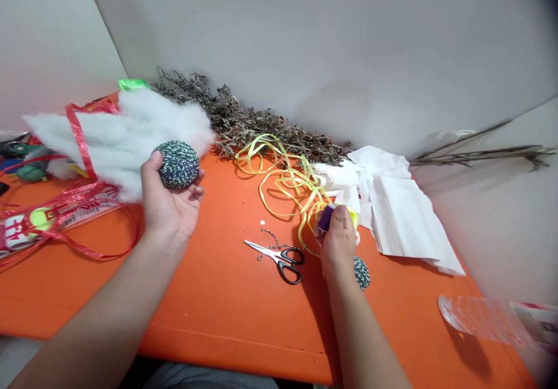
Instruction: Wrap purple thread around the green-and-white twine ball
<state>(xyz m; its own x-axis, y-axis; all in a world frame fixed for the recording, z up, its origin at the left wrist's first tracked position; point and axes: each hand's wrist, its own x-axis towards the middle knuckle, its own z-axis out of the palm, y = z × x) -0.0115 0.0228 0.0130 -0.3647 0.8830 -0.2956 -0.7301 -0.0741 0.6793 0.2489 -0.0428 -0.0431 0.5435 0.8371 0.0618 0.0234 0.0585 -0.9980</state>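
Note:
My left hand (172,209) is closed around a ball wound from green and white yarn (178,164), held up at the left above the orange table. In my right hand (340,235) is a small dark purple spool of thread (326,217), partly covered by the fingers. A second green and white yarn piece (361,272) lies beside my right wrist, mostly hidden by it. Between the hands, black-handled scissors (279,259) rest on the table with their blades pointing left. A short strand of twisted yarn (272,238) lies by the blades.
White stuffing (143,127) with red ribbon (78,139) fills the left side. Dried plant stems (261,124) line the wall. Yellow ribbon (283,188) lies looped in the middle, near white paper sheets (405,217). A clear plastic bottle (483,319) is at the right edge of the orange table (226,307).

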